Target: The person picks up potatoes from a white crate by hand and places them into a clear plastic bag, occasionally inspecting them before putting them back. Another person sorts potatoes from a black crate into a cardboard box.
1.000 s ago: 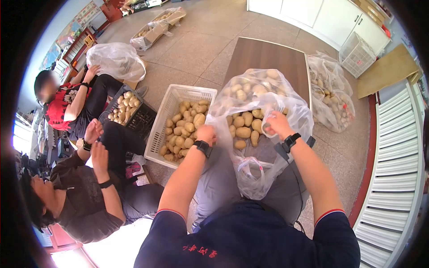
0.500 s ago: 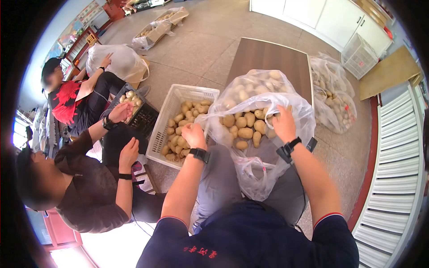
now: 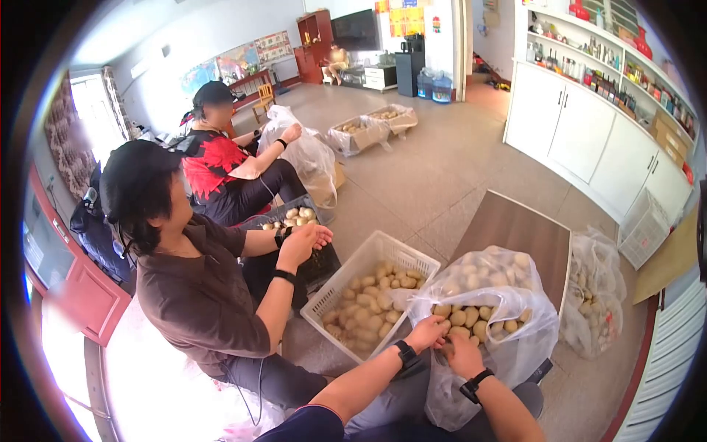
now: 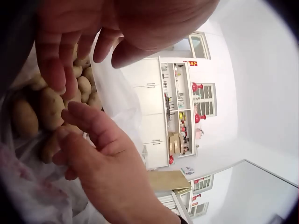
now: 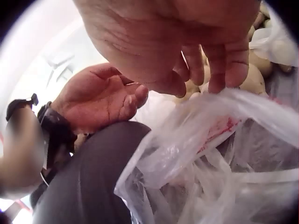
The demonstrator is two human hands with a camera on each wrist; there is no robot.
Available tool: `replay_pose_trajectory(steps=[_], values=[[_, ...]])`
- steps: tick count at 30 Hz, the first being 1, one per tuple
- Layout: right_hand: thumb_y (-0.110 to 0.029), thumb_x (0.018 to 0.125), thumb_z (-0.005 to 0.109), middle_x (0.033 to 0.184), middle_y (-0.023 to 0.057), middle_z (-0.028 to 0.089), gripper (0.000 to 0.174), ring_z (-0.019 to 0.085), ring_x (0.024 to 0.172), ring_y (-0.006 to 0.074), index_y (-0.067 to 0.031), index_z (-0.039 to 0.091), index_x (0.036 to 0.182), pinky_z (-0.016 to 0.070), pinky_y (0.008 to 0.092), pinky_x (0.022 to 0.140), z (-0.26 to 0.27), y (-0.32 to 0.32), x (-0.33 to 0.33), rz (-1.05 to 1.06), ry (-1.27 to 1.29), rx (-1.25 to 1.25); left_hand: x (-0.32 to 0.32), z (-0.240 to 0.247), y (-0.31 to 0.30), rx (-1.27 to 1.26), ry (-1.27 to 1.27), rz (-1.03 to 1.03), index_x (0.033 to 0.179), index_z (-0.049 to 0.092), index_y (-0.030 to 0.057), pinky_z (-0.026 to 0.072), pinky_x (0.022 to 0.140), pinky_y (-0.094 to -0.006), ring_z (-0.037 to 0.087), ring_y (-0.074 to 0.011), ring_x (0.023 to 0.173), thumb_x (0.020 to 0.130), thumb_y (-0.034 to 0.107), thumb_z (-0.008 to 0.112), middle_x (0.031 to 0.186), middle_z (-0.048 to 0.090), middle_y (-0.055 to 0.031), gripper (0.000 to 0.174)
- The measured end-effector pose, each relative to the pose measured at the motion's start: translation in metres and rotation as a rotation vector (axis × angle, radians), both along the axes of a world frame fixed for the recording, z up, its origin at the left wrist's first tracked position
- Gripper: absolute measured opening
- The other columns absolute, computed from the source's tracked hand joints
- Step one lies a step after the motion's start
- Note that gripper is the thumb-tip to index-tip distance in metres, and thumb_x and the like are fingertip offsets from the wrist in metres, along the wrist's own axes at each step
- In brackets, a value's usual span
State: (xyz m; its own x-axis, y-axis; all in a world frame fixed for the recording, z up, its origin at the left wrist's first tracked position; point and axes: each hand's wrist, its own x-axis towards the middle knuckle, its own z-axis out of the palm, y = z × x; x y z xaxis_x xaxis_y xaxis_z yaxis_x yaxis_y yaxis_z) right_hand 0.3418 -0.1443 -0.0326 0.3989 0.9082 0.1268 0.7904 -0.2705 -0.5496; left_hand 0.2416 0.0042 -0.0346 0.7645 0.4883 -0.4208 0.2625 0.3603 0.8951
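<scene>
A clear plastic bag [image 3: 532,324] of potatoes [image 3: 471,318] stands between my knees, its mouth turned back. My left hand [image 3: 428,333] hovers at the near side of the opening. In the left wrist view its fingers [image 4: 51,65] hang loosely, with nothing between them. Beside it, my right hand [image 3: 464,357] reaches to the nearest potatoes. Its fingers [image 5: 216,67] point down at a pale potato [image 5: 254,81] in the right wrist view, partly behind a fold of plastic. The two hands face each other, fingertips close together.
A white crate [image 3: 398,254] of potatoes stands left of the bag, a brown board-topped table [image 3: 508,228] behind it. Another potato bag [image 3: 593,295] lies to the right. A person in a brown shirt [image 3: 191,309] sits close on my left, beside a dark crate [image 3: 324,267].
My left hand has moved from the white crate to the bag, and my right hand has left the bag's far edge for the near potatoes. The head view has tilted up and left.
</scene>
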Motion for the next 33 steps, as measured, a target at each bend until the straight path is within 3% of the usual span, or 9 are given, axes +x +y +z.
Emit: replay_pose_trajectory(steps=[2, 3, 4, 6, 12, 17, 23, 28, 33], values=[[-0.008, 0.077, 0.058, 0.116, 0.0186, 0.062, 0.042, 0.061, 0.100, 0.0383, -0.0051, 0.057, 0.119, 0.0507, 0.0464, 0.083, 0.003, 0.012, -0.005, 0.100, -0.015, 0.028, 0.003, -0.010, 0.010, -0.238, 0.007, 0.163, 0.133, 0.051, 0.0043, 0.0553, 0.062, -0.0294, 0.064, -0.0175, 0.083, 0.094, 0.019, 0.054, 0.096, 0.064, -0.0107, 0.042], [-0.008, 0.079, 0.056, 0.122, 0.0164, 0.060, 0.041, 0.061, 0.100, 0.0374, -0.0050, 0.056, 0.120, 0.0511, 0.0460, 0.083, 0.010, 0.016, -0.008, 0.133, -0.029, 0.023, 0.004, -0.064, 0.027, -0.208, -0.211, 0.020, 0.108, 0.061, 0.0094, 0.0516, 0.068, -0.0356, 0.058, -0.0185, 0.087, 0.091, 0.016, 0.056, 0.094, 0.059, -0.0046, 0.020], [-0.008, 0.079, 0.056, 0.122, 0.0164, 0.060, 0.041, 0.061, 0.100, 0.0374, -0.0050, 0.056, 0.120, 0.0511, 0.0460, 0.083, 0.008, 0.020, -0.008, 0.133, -0.036, 0.029, 0.003, -0.059, 0.028, -0.202, -0.218, 0.018, 0.108, 0.061, 0.0094, 0.0516, 0.068, -0.0356, 0.058, -0.0185, 0.087, 0.091, 0.016, 0.056, 0.094, 0.059, -0.0046, 0.020], [-0.009, 0.081, 0.056, 0.127, 0.0129, 0.057, 0.042, 0.062, 0.099, 0.0350, -0.0059, 0.055, 0.123, 0.0518, 0.0453, 0.082, -0.004, 0.025, -0.008, 0.193, -0.135, -0.088, -0.001, -0.048, 0.024, 0.176, -0.112, 0.282, 0.091, 0.058, 0.0094, 0.0491, 0.072, -0.0370, 0.054, -0.0174, 0.081, 0.088, 0.013, 0.055, 0.088, 0.056, -0.0030, 0.006], [-0.017, 0.086, 0.058, 0.123, 0.0093, 0.055, 0.036, 0.062, 0.097, 0.0327, -0.0146, 0.058, 0.122, 0.0533, 0.0438, 0.078, -0.014, 0.031, -0.018, 0.167, -0.299, -0.227, 0.000, -0.039, 0.026, -0.127, -0.074, 0.367, 0.105, 0.062, 0.0041, 0.0491, 0.074, -0.0349, 0.055, -0.0185, 0.084, 0.087, 0.013, 0.054, 0.092, 0.058, -0.0033, 0.022], [-0.019, 0.087, 0.056, 0.112, 0.0085, 0.056, 0.033, 0.061, 0.095, 0.0331, -0.0181, 0.059, 0.120, 0.0534, 0.0445, 0.075, -0.020, 0.017, -0.020, 0.082, -0.400, -0.296, 0.004, -0.039, 0.015, 0.221, 0.023, 0.261, 0.113, 0.064, 0.0033, 0.0512, 0.074, -0.0320, 0.058, -0.0145, 0.090, 0.088, 0.015, 0.054, 0.105, 0.064, -0.0061, 0.029], [-0.020, 0.087, 0.057, 0.108, 0.0059, 0.059, 0.039, 0.062, 0.094, 0.0310, -0.0181, 0.055, 0.126, 0.0519, 0.0441, 0.075, -0.035, 0.002, -0.019, 0.053, -0.482, -0.274, 0.005, -0.021, 0.007, 0.163, 0.003, 0.255, 0.105, 0.066, 0.0025, 0.0515, 0.070, -0.0301, 0.060, -0.0137, 0.080, 0.088, 0.018, 0.059, 0.090, 0.066, -0.0045, 0.024], [-0.018, 0.085, 0.061, 0.110, 0.0050, 0.061, 0.048, 0.062, 0.095, 0.0272, -0.0193, 0.053, 0.132, 0.0484, 0.0432, 0.078, -0.028, 0.014, -0.030, 0.086, -0.460, -0.214, 0.001, -0.008, 0.003, 0.181, -0.013, 0.270, 0.104, 0.066, 0.0018, 0.0509, 0.069, -0.0293, 0.060, -0.0134, 0.078, 0.088, 0.018, 0.059, 0.088, 0.065, -0.0045, 0.024], [-0.021, 0.089, 0.056, 0.108, 0.0062, 0.063, 0.047, 0.063, 0.093, 0.0285, -0.0186, 0.049, 0.136, 0.0480, 0.0444, 0.078, -0.034, 0.017, -0.032, 0.059, -0.469, -0.275, 0.001, -0.015, 0.003, 0.249, -0.055, 0.286, 0.101, 0.063, -0.0009, 0.0512, 0.063, -0.0310, 0.062, -0.0154, 0.072, 0.088, 0.017, 0.060, 0.085, 0.066, -0.0079, 0.022]])
